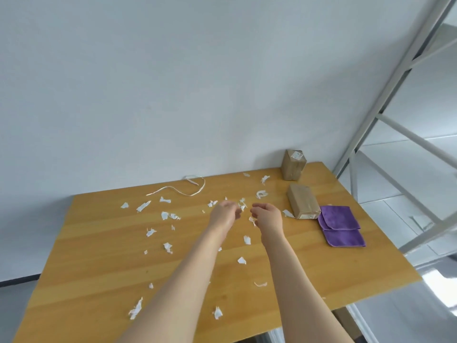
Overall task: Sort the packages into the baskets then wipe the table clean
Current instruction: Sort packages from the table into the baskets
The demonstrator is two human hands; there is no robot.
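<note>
Two brown taped packages sit at the far right of the wooden table [99, 280]: one upright package [293, 168] by the wall, one flat package [303, 204] lying in front of it. A folded purple cloth [340, 229] lies just right of the flat package. Several white paper scraps [168, 215] litter the tabletop. My left hand [226, 212] and my right hand [268, 215] hover side by side over the table's middle, fingers curled downward. A small scrap shows between the two hands; whether either hand grips it I cannot tell.
A long white strap [188, 191] curls near the table's back edge by the white wall. A grey metal shelving frame [385, 134] stands right of the table. No basket is in view.
</note>
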